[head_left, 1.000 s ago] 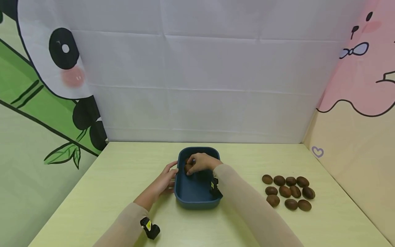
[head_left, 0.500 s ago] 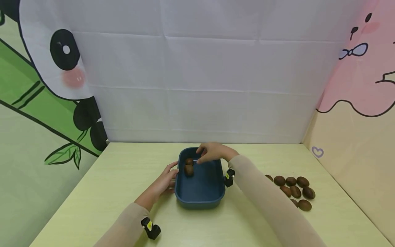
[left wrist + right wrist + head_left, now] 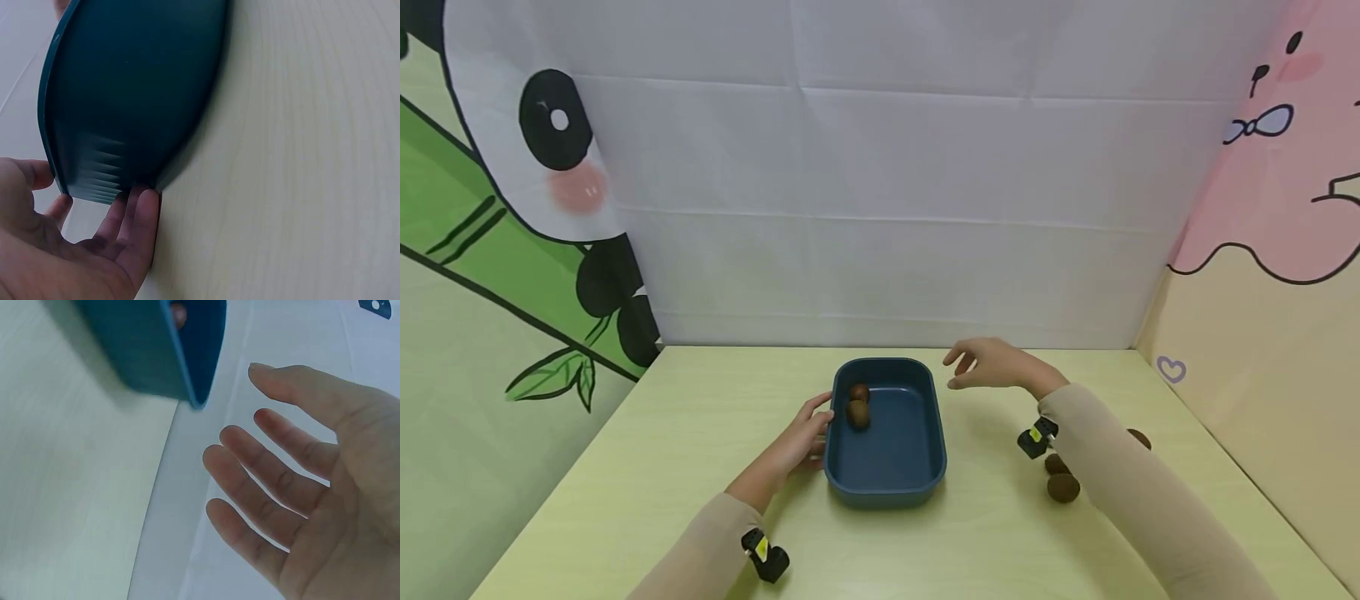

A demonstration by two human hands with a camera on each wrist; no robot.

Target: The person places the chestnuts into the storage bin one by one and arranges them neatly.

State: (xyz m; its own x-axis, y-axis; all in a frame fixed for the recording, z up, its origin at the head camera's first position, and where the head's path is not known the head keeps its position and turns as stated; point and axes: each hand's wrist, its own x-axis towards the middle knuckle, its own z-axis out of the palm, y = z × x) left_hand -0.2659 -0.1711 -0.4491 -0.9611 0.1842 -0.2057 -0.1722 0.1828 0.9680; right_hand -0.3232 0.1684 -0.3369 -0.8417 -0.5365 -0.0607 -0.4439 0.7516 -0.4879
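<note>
A dark blue rectangular bin [image 3: 886,493] stands on the table in the head view. Two brown oval fruits that look like kiwis [image 3: 858,414] lie against its left inner side. My left hand [image 3: 799,437] rests at the bin's left side, its fingertips touching the outer wall and rim, as the left wrist view also shows. To the right of the bin, above the table, my right hand [image 3: 996,364] has its fingers loosely bent and holds nothing. In the right wrist view its palm and spread fingers [image 3: 256,462] show, apart from the bin.
More kiwis [image 3: 1063,487] lie on the right of the pale wooden table [image 3: 715,425], most of them hidden behind the right sleeve [image 3: 1135,492]. A white backdrop [image 3: 880,208] rises at the table's far edge, with printed cartoon sheets on both sides.
My right hand has drawn out of the bin and moved right, its fingers loosening and leaving the two kiwis inside. My left hand and the bin have stayed put.
</note>
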